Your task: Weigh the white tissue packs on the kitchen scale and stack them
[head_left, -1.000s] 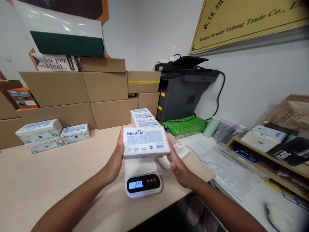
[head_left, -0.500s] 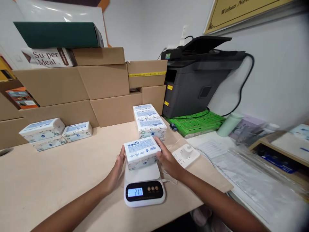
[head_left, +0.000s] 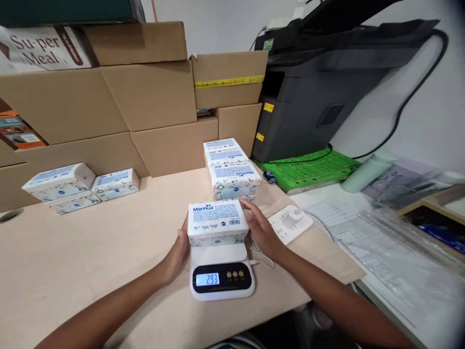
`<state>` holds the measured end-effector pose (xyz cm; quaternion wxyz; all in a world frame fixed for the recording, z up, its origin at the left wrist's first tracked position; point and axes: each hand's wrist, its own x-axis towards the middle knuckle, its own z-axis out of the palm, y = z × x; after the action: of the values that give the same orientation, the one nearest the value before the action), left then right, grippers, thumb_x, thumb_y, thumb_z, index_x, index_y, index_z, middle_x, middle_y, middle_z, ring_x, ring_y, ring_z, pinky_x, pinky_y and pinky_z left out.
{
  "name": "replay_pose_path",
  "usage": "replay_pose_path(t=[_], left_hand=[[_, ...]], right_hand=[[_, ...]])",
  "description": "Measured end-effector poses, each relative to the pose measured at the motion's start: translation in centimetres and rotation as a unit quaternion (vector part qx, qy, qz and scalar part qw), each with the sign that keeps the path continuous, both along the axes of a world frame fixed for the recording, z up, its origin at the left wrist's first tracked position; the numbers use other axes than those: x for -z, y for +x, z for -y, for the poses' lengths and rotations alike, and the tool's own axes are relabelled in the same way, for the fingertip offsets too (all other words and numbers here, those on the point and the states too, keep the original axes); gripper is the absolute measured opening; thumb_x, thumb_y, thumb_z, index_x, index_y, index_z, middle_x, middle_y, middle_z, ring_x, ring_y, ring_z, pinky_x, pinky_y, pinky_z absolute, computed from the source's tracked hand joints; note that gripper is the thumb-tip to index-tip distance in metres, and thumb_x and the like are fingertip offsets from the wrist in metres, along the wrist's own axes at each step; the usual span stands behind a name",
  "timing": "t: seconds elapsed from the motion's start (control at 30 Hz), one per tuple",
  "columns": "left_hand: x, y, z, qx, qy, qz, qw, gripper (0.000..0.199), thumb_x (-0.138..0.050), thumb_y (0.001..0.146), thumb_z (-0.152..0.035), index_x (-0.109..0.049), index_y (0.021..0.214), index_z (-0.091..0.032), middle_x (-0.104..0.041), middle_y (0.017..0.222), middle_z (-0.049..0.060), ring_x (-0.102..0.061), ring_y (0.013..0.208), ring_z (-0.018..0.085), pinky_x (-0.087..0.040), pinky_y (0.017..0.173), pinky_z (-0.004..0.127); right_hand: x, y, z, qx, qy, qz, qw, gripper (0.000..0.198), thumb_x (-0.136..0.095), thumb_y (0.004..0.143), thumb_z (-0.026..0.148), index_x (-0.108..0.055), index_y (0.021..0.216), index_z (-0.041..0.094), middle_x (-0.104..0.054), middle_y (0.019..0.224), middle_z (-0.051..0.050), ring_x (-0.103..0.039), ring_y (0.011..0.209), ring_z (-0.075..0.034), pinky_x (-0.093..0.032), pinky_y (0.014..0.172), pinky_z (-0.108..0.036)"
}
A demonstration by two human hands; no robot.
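Observation:
A white pack of tissues [head_left: 217, 220] printed "Manhua" rests on the plate of a white digital scale [head_left: 222, 293]. Its lit display reads 2.93. My left hand [head_left: 178, 254] presses against the pack's left side, with most fingers hidden behind its edge. On the opposite side my right hand [head_left: 262, 231] grips the right end, fingers along the back corner and thumb near the front. Just behind stands a stack of similar tissue packs [head_left: 234, 182].
More tissue packs [head_left: 61, 183] lie at the back left, before stacked cardboard boxes [head_left: 174, 148]. A power strip [head_left: 289, 225] sits right of the scale. Behind it are a green crate [head_left: 308, 172] and a dark printer [head_left: 312, 97]. Papers and plastic sleeves [head_left: 366, 257] cover the right side.
The tissue pack has been straightened on the scale, both hands staying at its sides. The reading went from 2.17 to 2.93. My view has tilted down and come closer.

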<state>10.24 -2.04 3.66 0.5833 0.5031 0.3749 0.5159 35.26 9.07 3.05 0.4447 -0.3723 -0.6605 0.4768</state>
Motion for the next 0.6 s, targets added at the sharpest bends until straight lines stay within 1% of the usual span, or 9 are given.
replay_pose_path(t=[0.1,0.17,0.2,0.23,0.3,0.37,0.4,0.5,0.6], left_hand=[[-0.2,0.1,0.0,0.003,0.001,0.003,1.0,0.082,-0.019,0.106,-0.077,-0.012,0.177,-0.036,-0.018,0.187,-0.001,-0.005,0.174,0.03,-0.005,0.142,0.048],[-0.3,0.1,-0.1,-0.003,0.0,-0.001,1.0,0.083,-0.02,0.105,-0.079,-0.011,0.177,-0.038,-0.015,0.187,-0.003,-0.003,0.174,0.03,-0.005,0.142,0.049],[-0.4,0.0,-0.2,-0.008,-0.003,-0.002,1.0,0.084,-0.021,0.104,-0.08,-0.011,0.177,-0.039,-0.012,0.187,-0.004,-0.001,0.174,0.03,-0.005,0.142,0.049],[-0.3,-0.1,-0.3,-0.016,-0.008,-0.004,1.0,0.086,-0.022,0.103,-0.082,-0.01,0.177,-0.039,-0.011,0.187,-0.005,-0.001,0.174,0.031,-0.005,0.142,0.05],[-0.1,-0.4,-0.5,-0.036,-0.024,-0.008,0.999,0.091,-0.023,0.1,-0.086,-0.007,0.177,-0.04,-0.009,0.187,-0.006,0.0,0.174,0.032,-0.004,0.142,0.053],[0.2,-0.9,-0.5,-0.059,-0.038,-0.025,0.997,0.094,-0.023,0.099,-0.088,-0.004,0.177,-0.039,-0.007,0.188,-0.006,0.0,0.174,0.032,-0.002,0.142,0.054],[0.4,-1.0,-0.5,-0.068,-0.041,-0.034,0.996,0.095,-0.023,0.099,-0.088,-0.003,0.177,-0.039,-0.006,0.188,-0.005,0.001,0.174,0.032,-0.001,0.142,0.055],[0.7,-1.4,-0.6,-0.082,-0.045,-0.051,0.994,0.098,-0.022,0.098,-0.089,-0.002,0.178,-0.036,-0.004,0.188,-0.003,0.001,0.174,0.033,0.0,0.142,0.055],[0.9,-1.5,-0.7,-0.072,-0.039,-0.056,0.995,0.096,-0.019,0.099,-0.088,-0.001,0.177,-0.037,-0.004,0.188,-0.003,0.003,0.174,0.032,0.001,0.141,0.057]], right_hand=[[0.0,0.1,-0.1,0.005,0.003,-0.003,1.0,0.085,-0.049,0.095,0.088,-0.062,0.147,0.022,-0.066,0.148,-0.019,-0.062,0.14,-0.037,-0.052,0.117,-0.055],[0.0,0.3,-0.3,0.017,0.018,-0.002,1.0,0.083,-0.049,0.094,0.089,-0.064,0.144,0.024,-0.068,0.146,-0.017,-0.061,0.142,-0.036,-0.048,0.122,-0.055],[0.0,0.5,-0.5,0.024,0.022,0.001,0.999,0.082,-0.05,0.094,0.089,-0.064,0.143,0.025,-0.068,0.146,-0.016,-0.062,0.14,-0.035,-0.048,0.121,-0.054],[0.0,0.7,-0.6,0.029,0.02,0.005,0.999,0.083,-0.049,0.093,0.09,-0.064,0.143,0.025,-0.067,0.146,-0.016,-0.065,0.135,-0.035,-0.052,0.116,-0.053],[-0.1,1.0,-0.8,0.035,-0.003,0.008,0.999,0.087,-0.048,0.093,0.091,-0.062,0.146,0.024,-0.064,0.148,-0.018,-0.073,0.113,-0.032,-0.061,0.096,-0.049],[-0.1,1.2,-1.0,0.041,-0.025,0.003,0.999,0.088,-0.047,0.093,0.09,-0.06,0.147,0.022,-0.064,0.146,-0.019,-0.074,0.094,-0.027,-0.061,0.078,-0.043],[-0.1,1.2,-1.1,0.045,-0.029,0.0,0.999,0.087,-0.047,0.094,0.089,-0.06,0.147,0.021,-0.064,0.144,-0.019,-0.073,0.09,-0.025,-0.06,0.075,-0.041],[-0.2,1.3,-1.1,0.047,-0.025,-0.007,0.999,0.084,-0.049,0.095,0.087,-0.06,0.146,0.022,-0.065,0.143,-0.018,-0.073,0.092,-0.025,-0.06,0.077,-0.04],[-0.3,1.2,-1.1,0.039,-0.021,-0.005,0.999,0.083,-0.047,0.096,0.087,-0.06,0.147,0.022,-0.068,0.139,-0.017,-0.074,0.095,-0.026,-0.062,0.08,-0.042]])
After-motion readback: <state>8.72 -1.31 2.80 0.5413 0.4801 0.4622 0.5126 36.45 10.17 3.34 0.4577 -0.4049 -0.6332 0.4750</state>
